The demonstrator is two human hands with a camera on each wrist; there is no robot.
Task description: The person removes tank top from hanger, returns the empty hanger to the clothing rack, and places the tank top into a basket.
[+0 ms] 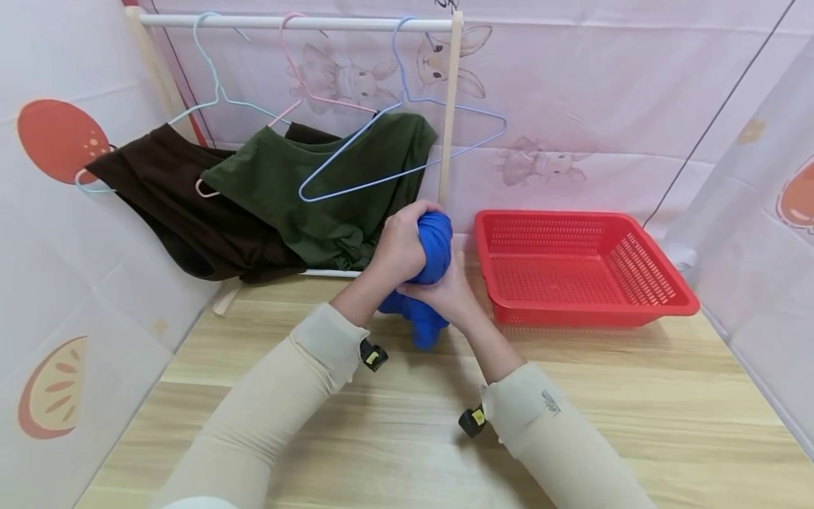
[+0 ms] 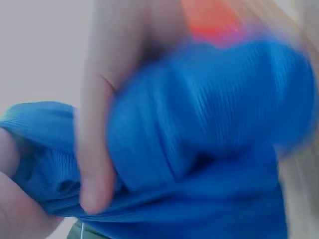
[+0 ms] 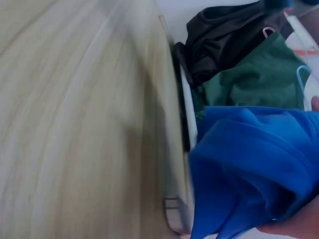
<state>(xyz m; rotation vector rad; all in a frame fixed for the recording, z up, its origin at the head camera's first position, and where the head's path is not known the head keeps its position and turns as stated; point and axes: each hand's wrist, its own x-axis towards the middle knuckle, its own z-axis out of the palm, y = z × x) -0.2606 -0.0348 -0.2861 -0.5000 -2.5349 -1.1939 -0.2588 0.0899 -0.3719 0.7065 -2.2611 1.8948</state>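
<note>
A bunched blue garment of ribbed fabric point(image 1: 435, 244) is held between my two hands above the table, with its loose lower end hanging down. My left hand point(image 1: 399, 246) grips its upper part from the left side. Lower down, my right hand point(image 1: 448, 290) holds the same cloth from the right. In the left wrist view the blue fabric point(image 2: 214, 109) is blurred, and a finger lies across it. Folds of the blue garment point(image 3: 254, 164) fill the right of the right wrist view, hiding most of the right hand.
Behind stands a clothes rack point(image 1: 292, 22). A dark brown garment point(image 1: 184, 191) and a dark green garment point(image 1: 286, 184) hang there, beside a bare blue hanger point(image 1: 356, 191). A red perforated basket point(image 1: 585, 311) sits on the wooden table point(image 1: 381, 452) at right.
</note>
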